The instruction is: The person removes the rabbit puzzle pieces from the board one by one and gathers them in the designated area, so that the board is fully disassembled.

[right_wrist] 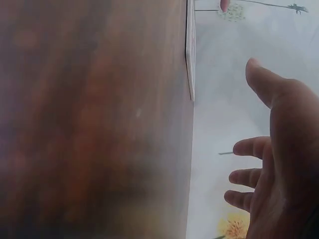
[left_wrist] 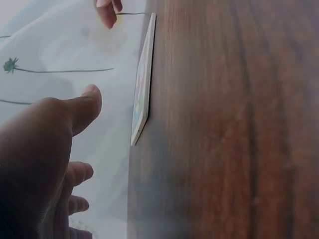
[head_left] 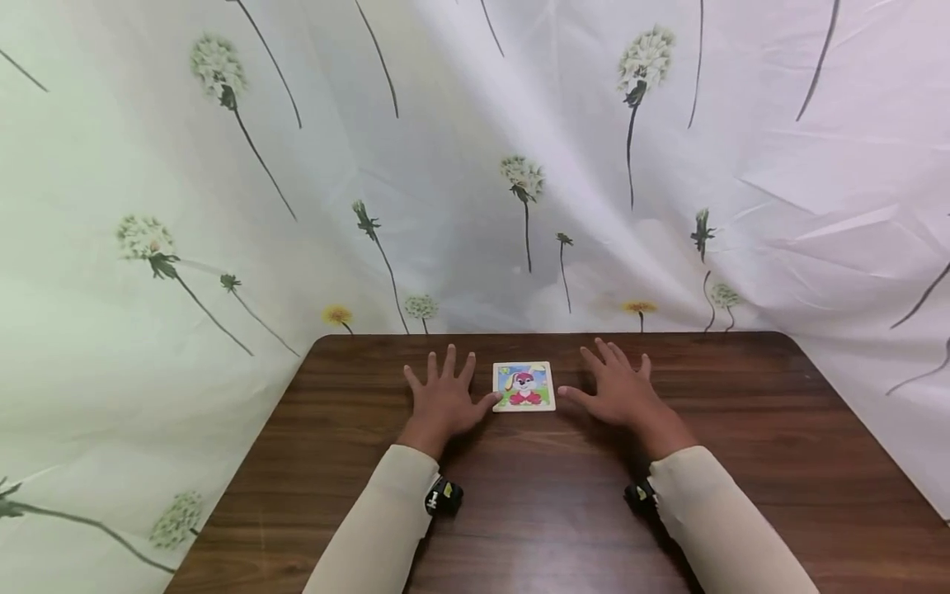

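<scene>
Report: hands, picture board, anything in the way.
Left hand and right hand raised, both empty. Picture board lies flat on table between them. Left thumb overlaps its edge in head view.

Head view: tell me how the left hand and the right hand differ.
The left hand spreads its fingers in a fan; the right hand keeps three fingers closer together, the little finger apart.

The left hand's thumb overlaps the picture tile's lower left corner in this view; the right hand's thumb ends beside its right edge.

Neither hand grips the tile.
</scene>
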`<state>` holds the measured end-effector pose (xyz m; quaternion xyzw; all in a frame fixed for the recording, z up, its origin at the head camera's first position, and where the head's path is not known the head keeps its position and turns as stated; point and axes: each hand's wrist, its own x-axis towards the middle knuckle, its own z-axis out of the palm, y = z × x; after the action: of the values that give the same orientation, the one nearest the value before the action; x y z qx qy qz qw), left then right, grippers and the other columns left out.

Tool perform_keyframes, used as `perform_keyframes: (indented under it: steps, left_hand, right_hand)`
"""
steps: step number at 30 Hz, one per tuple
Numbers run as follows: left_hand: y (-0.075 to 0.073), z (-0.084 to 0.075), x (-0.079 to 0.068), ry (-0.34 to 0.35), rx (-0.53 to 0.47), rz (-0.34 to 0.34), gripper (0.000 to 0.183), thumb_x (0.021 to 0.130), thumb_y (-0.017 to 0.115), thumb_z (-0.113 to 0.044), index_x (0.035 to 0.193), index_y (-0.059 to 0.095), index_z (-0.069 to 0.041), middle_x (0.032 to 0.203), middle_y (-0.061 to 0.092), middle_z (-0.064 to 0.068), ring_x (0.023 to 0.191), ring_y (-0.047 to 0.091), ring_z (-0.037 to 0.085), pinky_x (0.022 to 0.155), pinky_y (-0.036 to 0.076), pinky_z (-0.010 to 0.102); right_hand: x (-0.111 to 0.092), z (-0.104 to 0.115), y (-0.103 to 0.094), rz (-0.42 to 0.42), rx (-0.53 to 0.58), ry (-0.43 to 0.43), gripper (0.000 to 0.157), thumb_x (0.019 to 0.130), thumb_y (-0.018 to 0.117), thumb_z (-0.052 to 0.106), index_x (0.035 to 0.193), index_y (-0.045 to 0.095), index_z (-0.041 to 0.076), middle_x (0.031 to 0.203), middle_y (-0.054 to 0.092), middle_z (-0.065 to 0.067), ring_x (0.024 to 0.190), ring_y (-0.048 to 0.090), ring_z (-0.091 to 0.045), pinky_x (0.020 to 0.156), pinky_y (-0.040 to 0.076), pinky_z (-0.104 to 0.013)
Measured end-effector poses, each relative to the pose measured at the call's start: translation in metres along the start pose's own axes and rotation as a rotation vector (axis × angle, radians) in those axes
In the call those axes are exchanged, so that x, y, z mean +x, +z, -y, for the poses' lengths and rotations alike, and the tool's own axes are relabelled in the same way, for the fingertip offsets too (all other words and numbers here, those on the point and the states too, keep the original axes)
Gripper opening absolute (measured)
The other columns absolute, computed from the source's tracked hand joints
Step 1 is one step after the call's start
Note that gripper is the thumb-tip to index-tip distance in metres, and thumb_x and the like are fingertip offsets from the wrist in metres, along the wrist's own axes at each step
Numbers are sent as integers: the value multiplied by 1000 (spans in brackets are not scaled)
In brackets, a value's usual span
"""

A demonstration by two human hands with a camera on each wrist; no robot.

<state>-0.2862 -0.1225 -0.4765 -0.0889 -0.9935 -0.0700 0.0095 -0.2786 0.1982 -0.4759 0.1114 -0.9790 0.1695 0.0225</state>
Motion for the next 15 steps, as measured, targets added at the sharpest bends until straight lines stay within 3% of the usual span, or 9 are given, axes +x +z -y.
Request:
perform_keyframes:
  steps: [4,10,15]
  left_hand:
    - [1,2,9,14,-33,2,93,102,50,-79,175,31,-24,184,18,18,168,18,54,124,5,88]
    - [2,4,16,47,-131,60,92,103,52,-75,176,28,-24,184,15,18,168,16,54,123,6,89]
    - [12,4,19,78,-191,97,91,104,55,-72,176,27,-24,184,14,19,169,13,54,124,4,87]
  right_hand:
    - [17,2,3,4,25,-25,97,101,60,73,171,37,11,180,28,-23,166,26,-47,123,9,-88]
    - [37,7,5,32,81,-63,90,104,62,66,171,38,10,178,33,-20,166,29,-44,123,15,-86]
    - [49,13,12,74,109,-113,84,106,63,60,169,41,9,176,36,-21,164,32,-44,123,21,-84]
